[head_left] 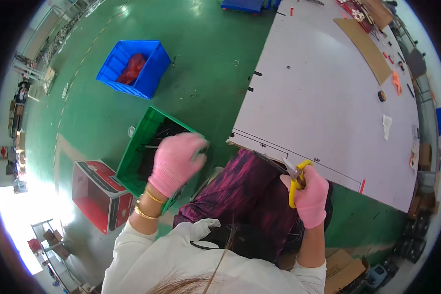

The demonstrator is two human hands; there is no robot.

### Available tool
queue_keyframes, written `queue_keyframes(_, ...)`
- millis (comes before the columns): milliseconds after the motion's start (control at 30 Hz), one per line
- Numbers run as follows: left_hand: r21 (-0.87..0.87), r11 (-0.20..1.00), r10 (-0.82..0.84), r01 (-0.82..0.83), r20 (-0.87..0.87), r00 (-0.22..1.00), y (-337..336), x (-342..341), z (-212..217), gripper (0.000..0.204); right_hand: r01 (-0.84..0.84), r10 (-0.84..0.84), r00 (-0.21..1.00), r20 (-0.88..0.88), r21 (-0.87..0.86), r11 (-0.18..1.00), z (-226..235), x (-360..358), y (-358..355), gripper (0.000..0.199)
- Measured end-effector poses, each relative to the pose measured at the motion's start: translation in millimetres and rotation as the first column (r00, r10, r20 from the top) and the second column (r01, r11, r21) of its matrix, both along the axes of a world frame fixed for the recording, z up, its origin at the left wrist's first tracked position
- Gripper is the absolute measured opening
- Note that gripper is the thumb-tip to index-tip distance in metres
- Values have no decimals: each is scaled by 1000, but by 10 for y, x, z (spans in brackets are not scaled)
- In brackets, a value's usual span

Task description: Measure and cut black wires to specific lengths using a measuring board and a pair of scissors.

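Note:
My left hand (pixel 175 160), in a pink knit glove, is over the green crate (pixel 141 132) on my left. Its thumb and fingers are apart, somewhat blurred, and nothing shows between them. Dark, thin pieces (pixel 167 128) lie inside that crate, partly hidden by the hand. In my right hand (pixel 310 198), also gloved in pink, are scissors with yellow handles (pixel 293 192). The fingers are wrapped round the handles, and the metal blades point up and left over the near edge of the white table (pixel 323 108).
Beyond the green crate, a blue bin (pixel 152 81) holds a red bag (pixel 132 68). A red and grey carton (pixel 90 196) lies open at the far left. On the table are a cardboard strip (pixel 365 49), a tape roll (pixel 381 96), a white scrap (pixel 387 126) and an orange cloth (pixel 397 83).

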State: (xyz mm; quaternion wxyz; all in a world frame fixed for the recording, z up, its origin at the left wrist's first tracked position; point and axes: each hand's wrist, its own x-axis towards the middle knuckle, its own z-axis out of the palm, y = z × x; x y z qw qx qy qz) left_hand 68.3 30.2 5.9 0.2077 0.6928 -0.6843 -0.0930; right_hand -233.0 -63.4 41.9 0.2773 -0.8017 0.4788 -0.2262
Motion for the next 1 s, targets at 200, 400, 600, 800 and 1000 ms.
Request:
queue_keyframes(200, -389, 873, -317, 296, 10, 948, -150, -872, -56, 26, -157, 161, 986, -39, 86, 984, -41, 412, -355, 30)
queue_keyframes(400, -496, 857, -229, 142, -118, 966, -456, -989, -375, 23, -205, 220, 965, -143, 115, 972, -124, 550, -448, 22)
queue_keyframes(600, -508, 856, -247, 101, -229, 942, -536, -997, -523, 20, -182, 225, 952, -206, 210, 961, -22, 630, -503, 23)
queue_keyframes(800, -484, 866, -271, 122, -250, 930, -562, -971, -545, 19, -180, 253, 938, -237, 290, 940, 11, 659, -549, 24)
queue_keyframes(1000, -455, 878, -268, 150, -205, 941, -536, -939, -564, 16, -177, 266, 922, -280, 307, 935, 30, 688, -549, 26)
